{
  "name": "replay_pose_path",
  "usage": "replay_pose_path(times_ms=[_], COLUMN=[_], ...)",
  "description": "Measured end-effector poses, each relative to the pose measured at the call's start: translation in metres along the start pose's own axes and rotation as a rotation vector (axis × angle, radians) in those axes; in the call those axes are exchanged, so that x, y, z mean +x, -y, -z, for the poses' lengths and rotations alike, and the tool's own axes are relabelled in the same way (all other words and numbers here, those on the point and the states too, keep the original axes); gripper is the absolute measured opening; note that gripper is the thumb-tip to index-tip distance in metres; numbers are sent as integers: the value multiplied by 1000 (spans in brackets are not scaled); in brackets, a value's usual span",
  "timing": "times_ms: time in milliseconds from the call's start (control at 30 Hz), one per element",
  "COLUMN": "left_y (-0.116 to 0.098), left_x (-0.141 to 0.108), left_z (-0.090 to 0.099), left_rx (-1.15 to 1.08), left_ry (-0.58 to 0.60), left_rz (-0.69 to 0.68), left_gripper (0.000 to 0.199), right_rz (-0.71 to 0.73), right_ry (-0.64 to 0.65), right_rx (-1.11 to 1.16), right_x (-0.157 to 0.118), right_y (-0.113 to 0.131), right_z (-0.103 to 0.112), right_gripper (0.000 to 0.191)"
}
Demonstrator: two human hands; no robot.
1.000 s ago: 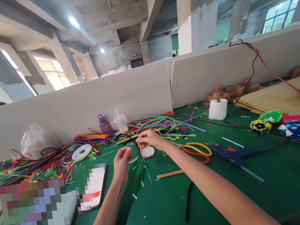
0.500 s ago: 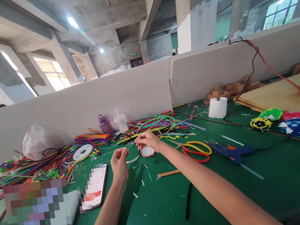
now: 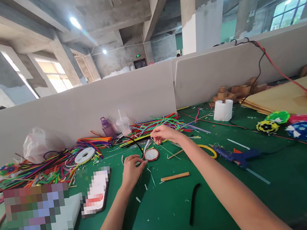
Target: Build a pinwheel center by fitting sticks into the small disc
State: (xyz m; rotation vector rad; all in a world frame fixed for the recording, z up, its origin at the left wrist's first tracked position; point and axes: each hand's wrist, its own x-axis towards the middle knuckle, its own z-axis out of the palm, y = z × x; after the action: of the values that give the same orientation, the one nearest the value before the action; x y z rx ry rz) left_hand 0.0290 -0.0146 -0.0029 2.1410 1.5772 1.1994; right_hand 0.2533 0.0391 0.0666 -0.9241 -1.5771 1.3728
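Over the green tabletop (image 3: 161, 219), the person's right hand (image 3: 160, 135) pinches a thin, pale, thread-like strand (image 3: 171, 153) in narrowed fingertips; it slants down to the right of a small, round, red-rimmed piece with a white middle (image 3: 151, 154). The left hand (image 3: 134, 170) is just beside that piece, fingers bent and close together, though from here I can't tell whether they grip anything. To my eye, something this slight wants a light, steady pinch, its loose end kept clear of the curved black cord (image 3: 137, 143) and yellow plastic handle loop (image 3: 214, 153).
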Motion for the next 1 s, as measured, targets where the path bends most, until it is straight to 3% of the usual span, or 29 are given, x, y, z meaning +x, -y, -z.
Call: replay_pose_path(times_ms=[133, 267, 500, 633, 800, 900, 1000], left_y=[1, 1, -2, -4, -9, -12, -13], left_x=[-2, 0, 6, 8, 11, 11, 11], left_z=[-1, 1, 11, 18, 22, 24, 25], left_rx=[117, 67, -441, -777, -1158, -1240, -1214], left_ry=[105, 96, -65, -143, -132, -146, -179], left_rz=[-10, 17, 318, 452, 514, 504, 488], left_gripper=[13, 13, 20, 34, 35, 35, 33], right_rz=[-72, -80, -67, -174, -346, -404, -358], right_ry=[18, 9, -6, 79, 132, 97, 24], right_rx=[8, 97, 145, 5, -287, -405, -479], right_x=[-3, -4, -8, -9, -4, 0, 3], right_y=[0, 0, 0, -6, -21, -27, -24], right_z=[9, 14, 37, 38, 24, 17, 13], right_gripper=[12, 13, 12, 15, 17, 20, 26])
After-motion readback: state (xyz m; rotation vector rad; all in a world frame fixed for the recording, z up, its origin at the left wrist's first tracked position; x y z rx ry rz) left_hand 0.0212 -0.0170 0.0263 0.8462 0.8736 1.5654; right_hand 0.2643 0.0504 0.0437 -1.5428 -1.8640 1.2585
